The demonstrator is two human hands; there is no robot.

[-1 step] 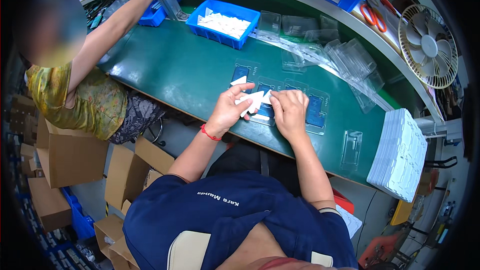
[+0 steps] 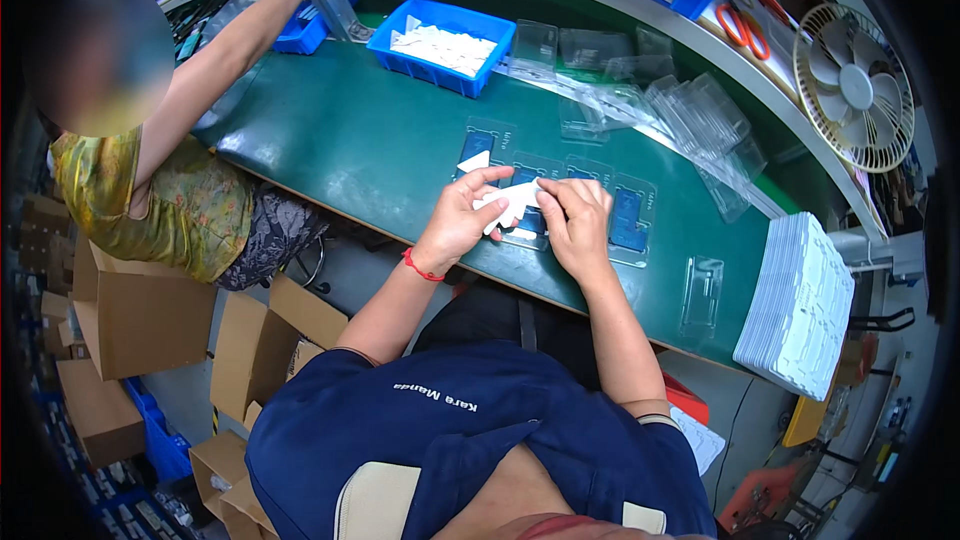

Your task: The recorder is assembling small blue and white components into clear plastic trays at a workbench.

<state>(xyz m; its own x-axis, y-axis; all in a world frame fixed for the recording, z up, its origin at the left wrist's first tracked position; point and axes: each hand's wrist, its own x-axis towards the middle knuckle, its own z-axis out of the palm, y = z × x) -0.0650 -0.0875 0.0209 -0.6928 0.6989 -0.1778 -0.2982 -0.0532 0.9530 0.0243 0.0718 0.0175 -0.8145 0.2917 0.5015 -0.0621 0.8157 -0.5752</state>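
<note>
Hands: left hand (image 2: 458, 222) and right hand (image 2: 577, 222) meeting over the near part of the green worktop (image 2: 330, 140), both pinching 1 small white piece (image 2: 512, 202) between them.
Left fingers: curled narrow, thumb and forefinger closed on the left end of the white piece; red string bracelet (image 2: 421, 266) at the wrist.
Right fingers: bent close together, tips closed on the right end of the same piece.
White piece: held just above a clear blister tray with a blue insert (image 2: 527, 225), touching both hands.
Trays in row: 4 clear trays with blue inserts lying side by side under and beside the hands, the rightmost (image 2: 630, 218) just beside the right hand.
Empty tray: 1 clear blister (image 2: 703, 295) lying alone to the right, near the table edge.
Stack: white sheets (image 2: 800, 305) piled at the right end of the worktop.
Bin: blue bin (image 2: 450, 45) with white pieces at the far edge, well apart from the hands.
Loose blisters: heap of clear shells (image 2: 690, 120) behind the row.
Neighbour: another person's arm (image 2: 225, 50) reaching up at far left.
Fan: white fan (image 2: 853, 87) at upper right.
</note>
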